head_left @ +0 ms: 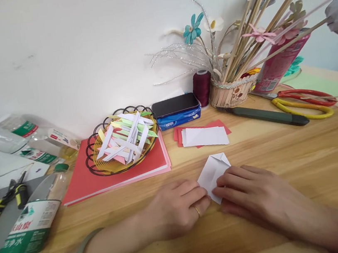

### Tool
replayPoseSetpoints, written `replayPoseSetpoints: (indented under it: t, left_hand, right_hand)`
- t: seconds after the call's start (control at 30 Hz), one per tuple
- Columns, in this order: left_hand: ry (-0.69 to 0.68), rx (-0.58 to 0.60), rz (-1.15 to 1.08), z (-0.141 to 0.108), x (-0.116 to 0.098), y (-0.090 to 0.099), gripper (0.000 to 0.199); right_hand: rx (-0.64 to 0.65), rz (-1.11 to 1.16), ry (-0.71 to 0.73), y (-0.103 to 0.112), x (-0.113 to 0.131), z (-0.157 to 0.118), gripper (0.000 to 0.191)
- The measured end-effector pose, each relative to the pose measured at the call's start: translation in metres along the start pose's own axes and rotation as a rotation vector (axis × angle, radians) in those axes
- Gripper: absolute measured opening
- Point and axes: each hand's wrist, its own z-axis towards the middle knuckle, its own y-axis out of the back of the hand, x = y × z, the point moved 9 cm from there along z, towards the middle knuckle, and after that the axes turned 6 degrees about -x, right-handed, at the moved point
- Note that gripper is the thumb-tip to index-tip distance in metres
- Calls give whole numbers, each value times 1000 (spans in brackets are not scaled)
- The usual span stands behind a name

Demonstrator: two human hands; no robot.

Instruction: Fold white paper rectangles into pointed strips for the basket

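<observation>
A small piece of white paper (pixel 212 171) lies on the wooden table with its top corners folded inward. The fingers of my left hand (pixel 180 206), curled and wearing a ring, press on its left edge. From the other side my right hand (pixel 254 194) holds the paper's right and lower part with bent fingers; both thumbs are mostly hidden. Just beyond the paper sits a stack of white paper slips (pixel 205 136) over red slips (pixel 219 126).
Left of the stack, a basket (pixel 111 166) of folded paper pieces rests on red paper sheets (pixel 79 183). Behind are a phone (pixel 175 104) on a blue pack, a thread spool (pixel 202 88), scissors (pixel 304 101) and a dark-handled tool (pixel 268 116). Plastic bottles (pixel 31 223) stand left.
</observation>
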Motion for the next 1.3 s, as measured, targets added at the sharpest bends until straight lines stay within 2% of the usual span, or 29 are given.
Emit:
replayPoseSetpoints:
  t: [0.3,0.43,0.7,0.9,1.03,1.3]
  left_hand:
    - [-53,26,-217,6,8,6,27]
    - [-53,24,-165,5,6,4,26]
    - [62,62,-138,-1,12,-5,19]
    - [54,88,-79,1,9,-4,31]
    - [67,94,-90,3,10,-4,31]
    - [-18,64,-33,3,5,0,27]
  right_hand:
    - [23,127,6,4,-7,5,22]
    - [15,180,-82,2,-12,7,21]
    - [29,250,-339,-10,-29,6,13]
    - [78,198,-384,-13,-33,10,14]
    - [118,192,-410,-15,-34,10,15]
    - [74,151,-425,-13,-31,10,16]
